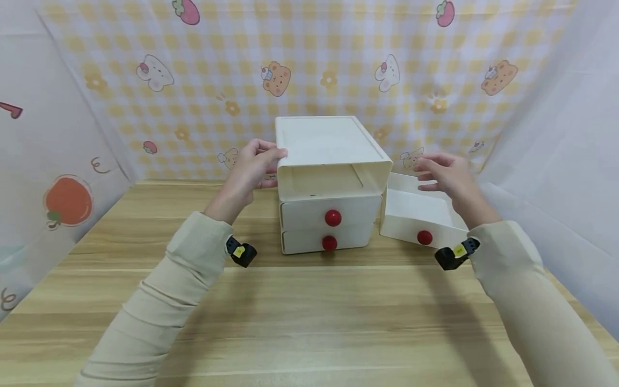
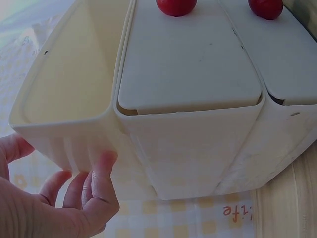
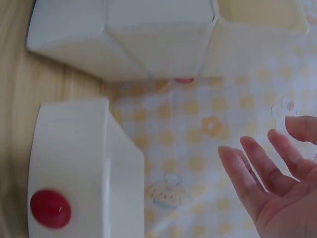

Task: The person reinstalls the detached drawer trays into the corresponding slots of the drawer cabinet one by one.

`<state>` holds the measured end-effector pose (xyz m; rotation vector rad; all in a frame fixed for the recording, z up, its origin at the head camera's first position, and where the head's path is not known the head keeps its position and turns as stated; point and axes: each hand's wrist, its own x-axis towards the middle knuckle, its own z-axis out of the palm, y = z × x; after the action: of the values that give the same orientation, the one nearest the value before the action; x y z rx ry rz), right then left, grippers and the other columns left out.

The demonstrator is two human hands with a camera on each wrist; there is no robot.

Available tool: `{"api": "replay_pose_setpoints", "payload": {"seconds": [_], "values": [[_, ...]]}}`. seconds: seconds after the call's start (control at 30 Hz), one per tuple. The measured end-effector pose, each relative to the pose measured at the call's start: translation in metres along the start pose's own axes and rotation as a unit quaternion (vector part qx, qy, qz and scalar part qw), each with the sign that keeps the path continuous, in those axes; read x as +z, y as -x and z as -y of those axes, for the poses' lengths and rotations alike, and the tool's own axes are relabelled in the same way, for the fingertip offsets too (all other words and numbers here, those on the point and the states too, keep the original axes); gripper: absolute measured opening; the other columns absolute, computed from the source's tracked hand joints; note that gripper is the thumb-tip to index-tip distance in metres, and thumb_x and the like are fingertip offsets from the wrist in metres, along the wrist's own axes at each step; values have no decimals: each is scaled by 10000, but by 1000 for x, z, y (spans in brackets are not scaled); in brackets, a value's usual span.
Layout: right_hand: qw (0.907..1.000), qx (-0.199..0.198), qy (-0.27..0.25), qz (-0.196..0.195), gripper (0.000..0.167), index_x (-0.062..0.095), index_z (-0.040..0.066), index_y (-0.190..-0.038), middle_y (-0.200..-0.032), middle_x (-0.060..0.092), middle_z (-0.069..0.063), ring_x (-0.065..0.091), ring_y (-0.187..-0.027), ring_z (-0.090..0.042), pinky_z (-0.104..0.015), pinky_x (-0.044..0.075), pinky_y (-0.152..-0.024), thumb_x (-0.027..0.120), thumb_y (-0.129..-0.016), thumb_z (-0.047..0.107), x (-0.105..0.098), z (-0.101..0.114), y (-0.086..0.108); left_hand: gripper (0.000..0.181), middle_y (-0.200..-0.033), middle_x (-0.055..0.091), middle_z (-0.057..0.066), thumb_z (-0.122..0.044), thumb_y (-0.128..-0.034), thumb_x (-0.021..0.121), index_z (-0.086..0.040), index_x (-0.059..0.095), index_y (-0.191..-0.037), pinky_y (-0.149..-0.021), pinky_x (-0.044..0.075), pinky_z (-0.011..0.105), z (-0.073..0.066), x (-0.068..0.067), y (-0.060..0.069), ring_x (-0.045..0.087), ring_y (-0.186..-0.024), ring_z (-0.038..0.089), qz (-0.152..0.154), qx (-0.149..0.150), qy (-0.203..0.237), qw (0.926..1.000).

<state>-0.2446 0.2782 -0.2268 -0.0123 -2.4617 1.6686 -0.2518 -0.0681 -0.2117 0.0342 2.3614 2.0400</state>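
Observation:
A white cabinet point(image 1: 329, 141) of three stacked units stands on the table. Its top compartment point(image 1: 324, 180) is an empty opening; the two below hold drawers with red knobs. My left hand point(image 1: 249, 171) grips the upper left corner of the top unit, thumb on top and fingers against the side wall point(image 2: 74, 144). A removed white drawer point(image 1: 418, 207) with a red knob point(image 1: 424, 237) lies to the cabinet's right. Above that drawer my right hand point(image 1: 452, 180) hangs in the air with fingers slightly bent, holding nothing; the right wrist view shows its fingers spread apart.
The wood-grain table point(image 1: 309, 317) extends in front of the cabinet. Behind stands a yellow-checked cloth point(image 1: 329, 59) with cartoon prints, and pale cloth hangs at both sides. A black camera is strapped to each wrist.

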Motion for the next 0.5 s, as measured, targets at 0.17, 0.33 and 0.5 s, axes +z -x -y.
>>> {"api": "replay_pose_setpoints", "payload": {"seconds": [0.17,0.33,0.5], "values": [[9983,130,469,-311,134,567,178,-1018,-789,568,261,551,-711,36,-142,535,-667,550,-921,269,-21,-22,2,296,-1234,473,33,-306,-911,575,-142,469,-1134,-838,549,373,1,0,0,560,-1075,255,9,6,-41,10000],[9884,492,1333,-529,426,484,48,-1276,-1095,585,-10,511,-855,-47,-94,475,-663,497,-937,304,-38,-44,5,308,-1232,472,33,-309,-910,575,-139,467,-1143,-826,553,360,0,1,0,565,-1059,241,9,23,-65,10000],[9765,1029,1804,-578,607,294,-87,-1391,-1384,376,-315,466,-1114,-325,-194,442,-710,445,-941,291,-53,-67,8,309,-1207,476,28,-313,-911,573,-139,470,-1144,-822,554,360,1,0,-1,568,-1049,240,7,49,-62,10000]]}}
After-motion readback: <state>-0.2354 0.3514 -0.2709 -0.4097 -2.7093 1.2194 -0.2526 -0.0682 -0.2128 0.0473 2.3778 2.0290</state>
